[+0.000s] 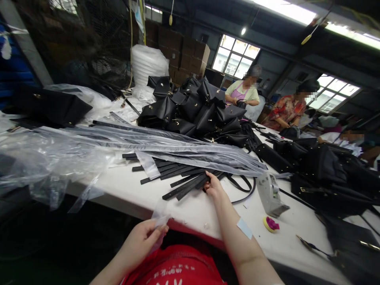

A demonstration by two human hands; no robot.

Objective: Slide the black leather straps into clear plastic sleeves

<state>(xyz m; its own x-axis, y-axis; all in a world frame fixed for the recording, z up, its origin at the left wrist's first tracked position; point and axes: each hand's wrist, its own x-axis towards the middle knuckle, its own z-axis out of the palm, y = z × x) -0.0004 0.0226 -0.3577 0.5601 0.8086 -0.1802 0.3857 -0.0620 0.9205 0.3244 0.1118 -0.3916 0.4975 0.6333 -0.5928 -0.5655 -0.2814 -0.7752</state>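
Note:
My left hand (147, 236), low at the table's front edge, pinches the end of a clear plastic sleeve (160, 211). Further forward, my right hand (212, 185) is closed round some black straps (190, 186) at the right end of a fanned bundle on the white table (124, 188). Long plastic-sleeved straps (178, 146) lie across the table just behind that bundle. A short piece of clear plastic (148, 165) rests over the black straps. My fingers partly hide where the right hand grips.
Black bags (192, 107) are heaped at the back, with more bags (323, 166) on the right. A tape dispenser (270, 196) and a yellow roll (270, 224) stand right of my arm. Loose plastic (53, 158) hangs over the left edge. Co-workers (243, 93) sit beyond.

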